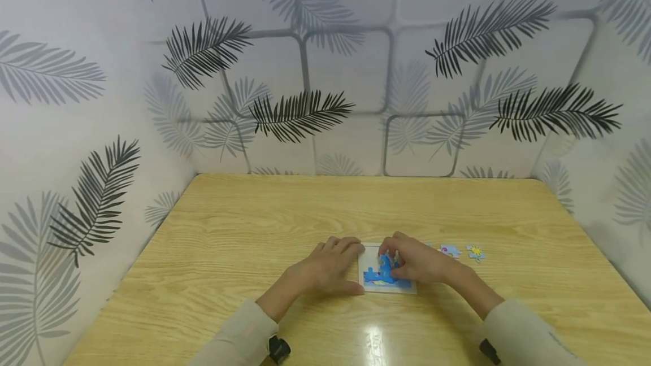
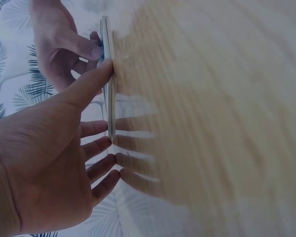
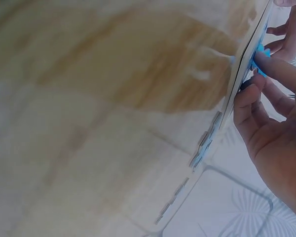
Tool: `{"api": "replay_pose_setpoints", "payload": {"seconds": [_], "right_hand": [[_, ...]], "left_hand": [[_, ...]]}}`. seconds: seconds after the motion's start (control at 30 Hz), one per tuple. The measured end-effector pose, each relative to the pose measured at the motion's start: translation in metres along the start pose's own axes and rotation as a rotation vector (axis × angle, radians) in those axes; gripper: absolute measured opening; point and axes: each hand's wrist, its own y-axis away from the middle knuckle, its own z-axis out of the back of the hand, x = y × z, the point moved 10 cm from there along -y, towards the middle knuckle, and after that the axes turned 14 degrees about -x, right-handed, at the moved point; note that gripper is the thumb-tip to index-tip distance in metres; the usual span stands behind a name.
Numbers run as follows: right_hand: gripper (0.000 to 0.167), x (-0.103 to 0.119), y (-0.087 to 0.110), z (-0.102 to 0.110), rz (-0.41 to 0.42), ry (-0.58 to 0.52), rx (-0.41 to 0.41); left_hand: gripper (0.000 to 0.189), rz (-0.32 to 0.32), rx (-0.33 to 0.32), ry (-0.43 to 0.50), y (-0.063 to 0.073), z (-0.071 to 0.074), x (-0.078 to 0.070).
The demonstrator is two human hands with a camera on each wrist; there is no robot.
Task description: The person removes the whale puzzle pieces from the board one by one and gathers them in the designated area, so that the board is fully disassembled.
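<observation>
A small white-framed puzzle board (image 1: 368, 255) lies on the table, its lower part filled with blue jigsaw pieces (image 1: 375, 278) and its upper left bare white. My left hand (image 1: 328, 267) rests along the board's left side, thumb at the near corner and fingertips by the far one. In the left wrist view, those fingers are spread and fairly straight against the board's edge. Over the board's right half, my right hand (image 1: 418, 258) pinches a bright blue puzzle piece (image 3: 260, 60) between thumb and fingers. Part of that piece is hidden behind the fingers.
Right of the board lie a light blue loose piece with a pink swirl (image 1: 450, 250) and another with a yellow sun (image 1: 475, 252). A further piece is partly hidden behind the right hand. The wood-grain table (image 1: 244, 225) meets a leaf-patterned wall (image 1: 351, 146) at the back.
</observation>
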Motion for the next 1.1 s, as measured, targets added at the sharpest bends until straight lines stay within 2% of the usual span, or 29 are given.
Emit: {"api": "replay_pose_setpoints", "payload": {"seconds": [0.17,0.37,0.53,0.73,1.1], "right_hand": [[0.037,0.003,0.001,0.0,0.034,-0.004,0.002],[0.041,0.007,0.001,0.0,0.094,0.05,0.0],[0.04,0.007,0.001,0.005,0.096,0.065,-0.03],[0.026,0.001,0.008,0.024,0.067,-0.005,-0.088],[0.023,-0.023,0.031,0.059,0.082,-0.007,-0.155]], "left_hand": [[0.08,0.004,0.003,-0.011,-0.001,0.0,0.0],[0.08,0.006,0.011,-0.017,-0.001,0.0,0.0],[0.08,0.004,0.003,-0.011,0.0,0.001,-0.001],[0.081,0.012,0.008,0.011,0.0,-0.002,0.0],[0.083,0.006,0.014,-0.002,0.0,-0.002,0.0]]}}
